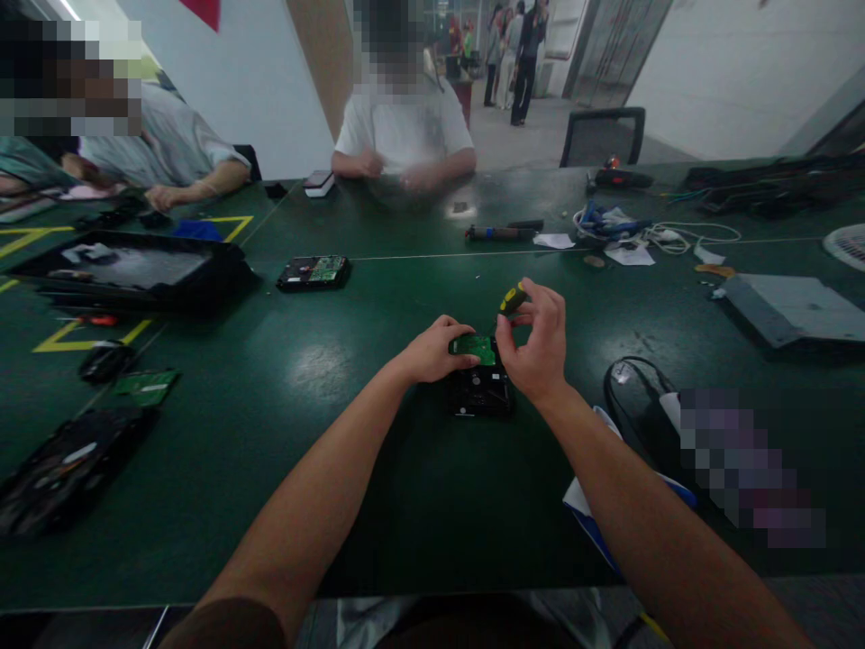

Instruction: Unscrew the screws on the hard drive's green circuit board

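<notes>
A black hard drive (481, 392) with a green circuit board (476, 347) on top lies on the dark green table (324, 388) in front of me. My left hand (436, 350) rests on the drive's left side, fingers curled over the board's edge. My right hand (537, 342) is closed around a small screwdriver with a yellow and black handle (512, 298), held upright over the drive's far right corner.
A second hard drive (313, 271) lies further left, next to a black tray (132, 270). A loose green board (145, 386) and dark parts sit at the left edge. Two people sit across the table. Cables (618, 225), a grey panel (790, 306) and a black cord (632, 397) lie right.
</notes>
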Demonstrator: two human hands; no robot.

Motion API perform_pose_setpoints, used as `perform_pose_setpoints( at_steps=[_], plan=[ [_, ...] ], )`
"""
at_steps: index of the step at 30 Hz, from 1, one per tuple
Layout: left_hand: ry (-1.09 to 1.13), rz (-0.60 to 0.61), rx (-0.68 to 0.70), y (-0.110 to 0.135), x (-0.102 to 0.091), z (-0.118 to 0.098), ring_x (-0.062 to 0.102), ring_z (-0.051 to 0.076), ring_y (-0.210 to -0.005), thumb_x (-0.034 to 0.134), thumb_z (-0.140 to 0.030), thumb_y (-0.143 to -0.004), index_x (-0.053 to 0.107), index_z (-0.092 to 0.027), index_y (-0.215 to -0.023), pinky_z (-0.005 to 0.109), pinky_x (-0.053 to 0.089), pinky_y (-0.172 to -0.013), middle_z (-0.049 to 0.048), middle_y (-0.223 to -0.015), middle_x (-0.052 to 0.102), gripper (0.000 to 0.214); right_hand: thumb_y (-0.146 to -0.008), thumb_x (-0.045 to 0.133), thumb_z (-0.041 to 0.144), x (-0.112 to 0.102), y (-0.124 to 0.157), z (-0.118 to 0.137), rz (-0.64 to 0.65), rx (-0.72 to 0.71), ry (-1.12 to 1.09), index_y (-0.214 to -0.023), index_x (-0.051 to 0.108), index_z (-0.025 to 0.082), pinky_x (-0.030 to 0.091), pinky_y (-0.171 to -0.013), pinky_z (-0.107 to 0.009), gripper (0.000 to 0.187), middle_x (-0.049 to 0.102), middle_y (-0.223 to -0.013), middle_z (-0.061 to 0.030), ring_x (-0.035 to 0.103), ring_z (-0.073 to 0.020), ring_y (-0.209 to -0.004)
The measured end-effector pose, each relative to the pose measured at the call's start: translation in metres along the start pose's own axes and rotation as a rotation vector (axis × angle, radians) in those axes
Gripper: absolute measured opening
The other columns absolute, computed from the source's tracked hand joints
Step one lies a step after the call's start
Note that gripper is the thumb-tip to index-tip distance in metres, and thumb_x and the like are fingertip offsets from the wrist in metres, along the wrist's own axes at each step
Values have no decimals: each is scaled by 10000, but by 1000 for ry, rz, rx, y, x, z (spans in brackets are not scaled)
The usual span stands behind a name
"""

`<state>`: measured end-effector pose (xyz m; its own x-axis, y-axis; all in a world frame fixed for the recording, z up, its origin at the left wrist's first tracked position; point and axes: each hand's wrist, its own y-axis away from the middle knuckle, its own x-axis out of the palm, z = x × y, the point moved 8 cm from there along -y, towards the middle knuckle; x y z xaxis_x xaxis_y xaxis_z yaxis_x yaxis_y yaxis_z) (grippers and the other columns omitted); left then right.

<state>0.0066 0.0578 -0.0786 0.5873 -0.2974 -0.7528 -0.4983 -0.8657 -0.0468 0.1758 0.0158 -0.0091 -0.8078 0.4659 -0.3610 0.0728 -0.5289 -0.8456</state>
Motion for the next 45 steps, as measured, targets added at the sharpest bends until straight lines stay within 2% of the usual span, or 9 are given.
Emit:
perform_pose_setpoints(
  at_steps=[4, 10, 16, 21, 26, 31, 36, 41, 45],
  plan=[
    [-7, -2, 3, 0, 0, 0, 604, 283, -1155, 732, -496, -895, 613, -185, -1437, 450, 502, -1076, 131, -1313, 545, 637, -929, 652, 169, -1, 1, -3, -14, 36, 5, -1579, 349, 329, 673, -703, -396, 734, 481, -1395, -126, 664, -219, -963],
    [8, -3, 12, 0, -1, -2, 600, 288, -1179, 731, -494, -892, 619, -185, -1433, 441, 501, -1075, 129, -1313, 552, 633, -949, 599, 142, 1, 0, 0, 12, -3, 18, -1623, 311, 341, 675, -796, -439, 759, 493, -1454, -133, 662, -270, -1091],
    [9, 2, 1, -1, 1, 1, 602, 291, -1164, 742, -502, -883, 614, -207, -1442, 463, 505, -1066, 127, -1329, 546, 645, -952, 646, 183, -2, 1, -2, -8, 18, 27, -1615, 325, 335, 677, -730, -402, 751, 504, -1433, -130, 680, -240, -1013],
    [5, -3, 14, -1, 0, 0, 605, 294, -1160, 738, -509, -885, 612, -194, -1446, 458, 507, -1058, 132, -1312, 551, 655, -964, 605, 171, 1, 1, -1, 26, 17, 42, -1624, 312, 328, 672, -851, -446, 739, 520, -1469, -128, 664, -266, -1110],
    [-6, -3, -3, 0, 0, -1, 607, 287, -1153, 734, -507, -889, 612, -203, -1444, 455, 510, -1056, 126, -1309, 553, 645, -951, 659, 198, -3, 0, -1, -21, 24, 47, -1572, 378, 321, 670, -727, -397, 694, 532, -1387, -119, 671, -219, -953],
    [-2, -8, 13, 0, 0, -2, 598, 286, -1177, 742, -489, -887, 625, -214, -1422, 455, 506, -1072, 122, -1311, 553, 614, -961, 607, 165, 0, 1, -3, 8, 29, 46, -1610, 320, 320, 675, -786, -430, 727, 507, -1440, -135, 676, -242, -1025],
    [-3, 8, -8, -1, 1, 1, 603, 281, -1171, 745, -503, -887, 609, -214, -1442, 452, 505, -1079, 121, -1328, 541, 641, -941, 655, 199, -1, 1, -5, -16, 36, 30, -1592, 337, 340, 674, -710, -410, 738, 496, -1409, -126, 673, -228, -963],
    [-8, 3, 13, -1, 0, 0, 598, 286, -1178, 734, -509, -891, 613, -192, -1438, 447, 504, -1080, 128, -1308, 547, 644, -964, 592, 176, 0, 0, -2, 1, 9, 34, -1611, 308, 325, 673, -745, -411, 722, 483, -1440, -139, 662, -252, -1050],
    [-4, 12, -9, -1, 1, 2, 598, 290, -1186, 740, -512, -880, 611, -215, -1443, 461, 496, -1090, 120, -1335, 542, 649, -949, 639, 210, -3, 0, -3, -30, 39, 44, -1578, 331, 341, 661, -684, -396, 713, 478, -1383, -126, 654, -212, -924]
  ],
)
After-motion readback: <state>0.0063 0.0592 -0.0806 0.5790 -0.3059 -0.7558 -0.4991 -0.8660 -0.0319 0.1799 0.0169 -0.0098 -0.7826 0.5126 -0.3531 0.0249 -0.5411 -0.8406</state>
